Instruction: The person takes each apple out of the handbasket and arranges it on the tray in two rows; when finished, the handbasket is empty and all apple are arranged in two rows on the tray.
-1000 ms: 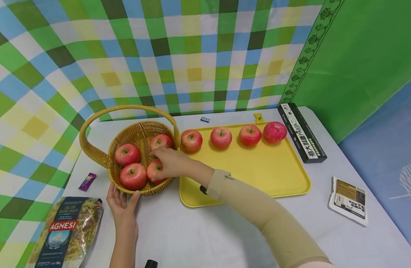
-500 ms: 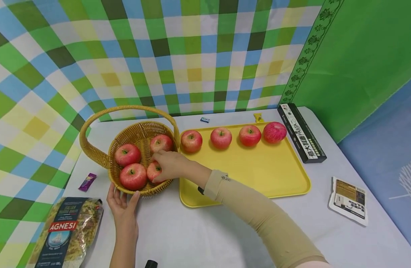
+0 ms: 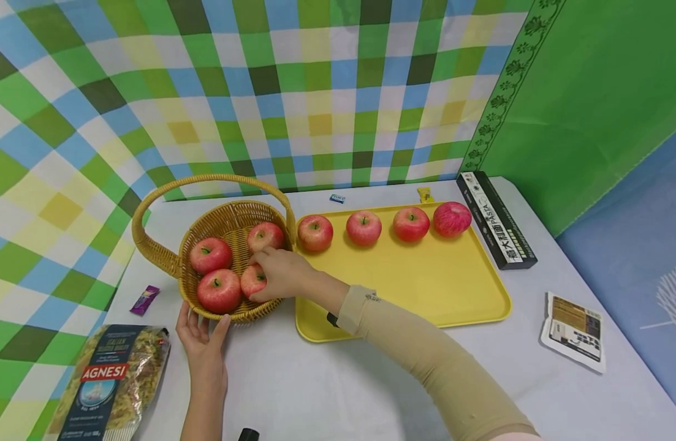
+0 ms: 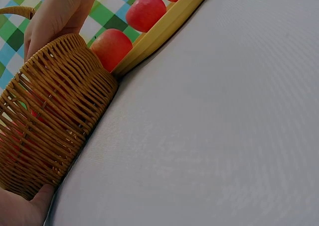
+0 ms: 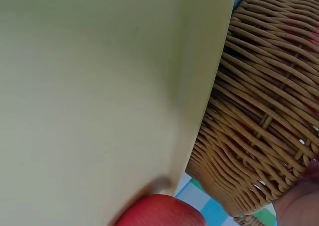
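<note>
A wicker basket (image 3: 235, 214) with a tall arched handle stands at the left, with several red apples inside. My left hand (image 3: 202, 346) holds the basket's near side low down, thumb and fingers spread around its curved wall; in the left wrist view the thumb (image 4: 42, 201) lies against the weave. My right hand (image 3: 282, 272) reaches over the basket's right rim and grips the front-right apple (image 3: 253, 280), which its fingers partly cover. Just behind that hand another apple (image 3: 265, 236) sits in the basket. Two more apples lie on the basket's left side, including a large one (image 3: 219, 291).
Right of the basket, a yellow tray (image 3: 404, 282) bears a row of several apples (image 3: 363, 228) along its far edge. A black pasta box (image 3: 496, 217) and a white-edged pouch (image 3: 573, 331) lie farther right. A pasta bag (image 3: 108, 380) and a purple packet (image 3: 144, 300) lie at left.
My right hand has drawn slightly back, and its fingers have come together on the front-right apple, showing more of the apple behind. The left hand and the basket stay put.
</note>
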`<state>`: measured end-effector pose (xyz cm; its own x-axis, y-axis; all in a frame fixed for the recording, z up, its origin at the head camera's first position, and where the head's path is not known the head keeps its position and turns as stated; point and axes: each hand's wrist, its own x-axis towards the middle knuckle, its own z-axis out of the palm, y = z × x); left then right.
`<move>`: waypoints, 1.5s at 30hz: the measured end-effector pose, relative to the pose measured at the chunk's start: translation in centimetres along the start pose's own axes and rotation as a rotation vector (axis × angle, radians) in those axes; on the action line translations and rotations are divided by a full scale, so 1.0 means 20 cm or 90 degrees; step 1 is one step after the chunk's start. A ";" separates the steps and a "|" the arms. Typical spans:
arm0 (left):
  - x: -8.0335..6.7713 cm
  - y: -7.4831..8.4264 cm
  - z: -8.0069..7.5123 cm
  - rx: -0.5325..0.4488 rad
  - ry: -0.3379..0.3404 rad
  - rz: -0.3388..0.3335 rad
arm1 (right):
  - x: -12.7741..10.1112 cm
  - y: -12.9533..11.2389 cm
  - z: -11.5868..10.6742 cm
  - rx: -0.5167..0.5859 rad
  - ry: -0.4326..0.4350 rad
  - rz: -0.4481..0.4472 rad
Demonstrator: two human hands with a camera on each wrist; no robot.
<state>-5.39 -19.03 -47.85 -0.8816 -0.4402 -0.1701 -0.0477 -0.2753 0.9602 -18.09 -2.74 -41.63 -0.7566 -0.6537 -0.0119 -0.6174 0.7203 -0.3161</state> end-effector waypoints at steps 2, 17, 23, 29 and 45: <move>0.00 0.00 0.00 0.000 0.003 -0.002 | -0.01 0.00 0.00 0.022 0.012 0.005; 0.00 0.01 0.01 0.005 0.009 -0.005 | -0.22 0.00 -0.20 0.204 0.166 0.022; 0.00 0.01 0.01 0.000 -0.006 -0.002 | -0.36 0.10 -0.26 0.221 0.188 0.078; 0.00 0.01 0.00 -0.001 -0.006 0.001 | -0.45 0.24 -0.21 0.219 0.182 0.112; 0.01 0.01 0.00 0.001 -0.002 -0.010 | -0.49 0.31 -0.05 0.096 0.038 0.151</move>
<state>-5.51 -19.10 -47.73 -0.8821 -0.4332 -0.1849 -0.0629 -0.2806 0.9578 -14.74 8.42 -42.49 -0.8905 -0.4525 -0.0483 -0.3853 0.8062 -0.4489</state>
